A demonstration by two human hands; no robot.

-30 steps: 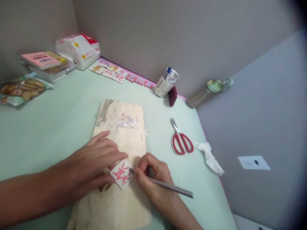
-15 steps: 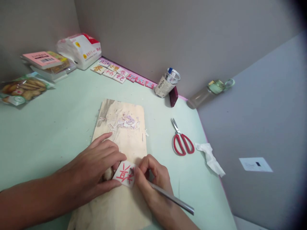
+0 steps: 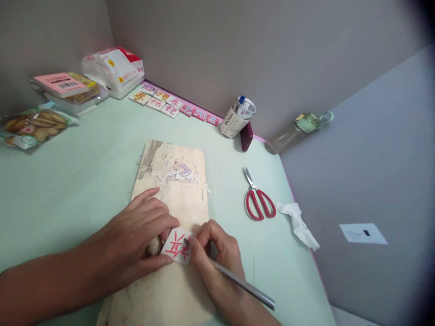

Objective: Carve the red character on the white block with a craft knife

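A small white tile with a red character (image 3: 176, 246) lies on a pale wooden board (image 3: 176, 199) on the light green table. My left hand (image 3: 136, 235) pins the tile between thumb and fingertips, fingers curled round its left edge. My right hand (image 3: 217, 258) pinches a thin metal carving knife (image 3: 244, 285) like a pen, its tip on the tile's right side. White and pink shavings (image 3: 178, 172) are scattered at the board's far end.
Red-handled scissors (image 3: 258, 201) and a crumpled tissue (image 3: 297, 222) lie right of the board. A cup of pens (image 3: 237, 117), a dark red block (image 3: 246, 136), a bottle (image 3: 295, 130), a row of carved tiles (image 3: 170, 104), a tissue pack (image 3: 113, 70), books and a snack bag (image 3: 30, 127) line the walls.
The tile has been turned and shifted slightly between my left fingers. My right hand moved the knife tip to the tile's right edge, and its handle now points lower right.
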